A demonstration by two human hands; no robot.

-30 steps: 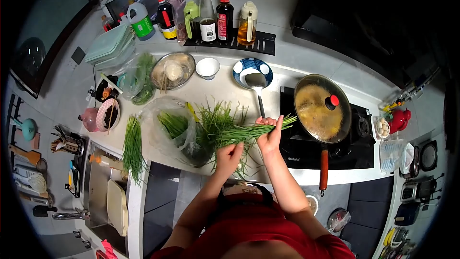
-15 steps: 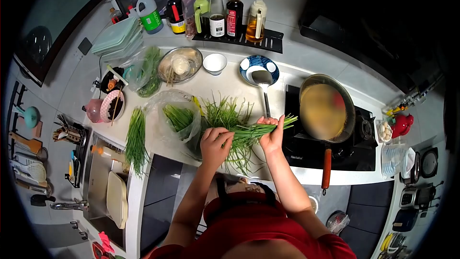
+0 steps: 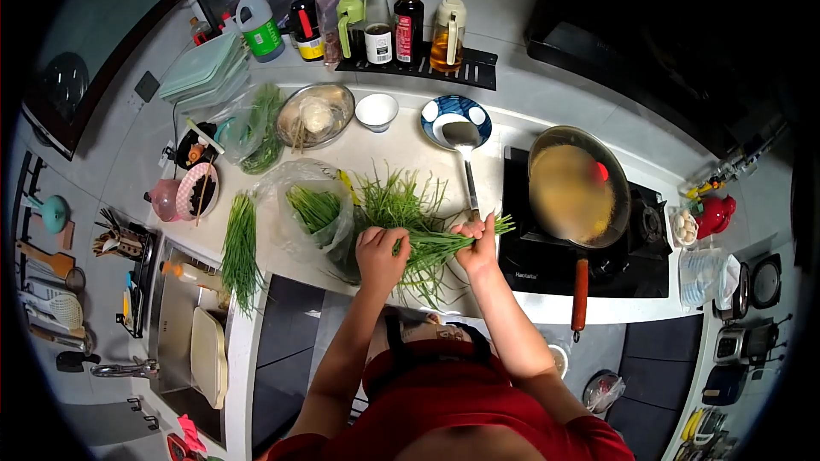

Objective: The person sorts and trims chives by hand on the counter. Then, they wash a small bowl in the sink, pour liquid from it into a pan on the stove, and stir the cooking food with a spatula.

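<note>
My right hand (image 3: 480,243) is wrapped round a bunch of long green chives (image 3: 436,248), whose pale ends stick out toward the stove. My left hand (image 3: 382,254) is at the left side of the bunch, its fingers pinched together; what lies between them is too small to make out. Behind the bunch, loose greens (image 3: 397,196) are spread on the counter. A clear plastic bag (image 3: 295,235) with more chives lies left of my left hand. Farther left another bunch of chives (image 3: 243,252) hangs over the counter's edge.
A lidded pan (image 3: 576,188) with a red-brown handle stands on the black stove (image 3: 547,277). A spatula (image 3: 469,171) rests on a blue-patterned plate (image 3: 455,111). A white bowl (image 3: 376,111) and a metal bowl (image 3: 337,132) stand at the back, below several bottles (image 3: 408,26).
My left hand has moved from beneath the bunch up and left to its side. My right hand has closed further round the chives. The camera view has shifted slightly.
</note>
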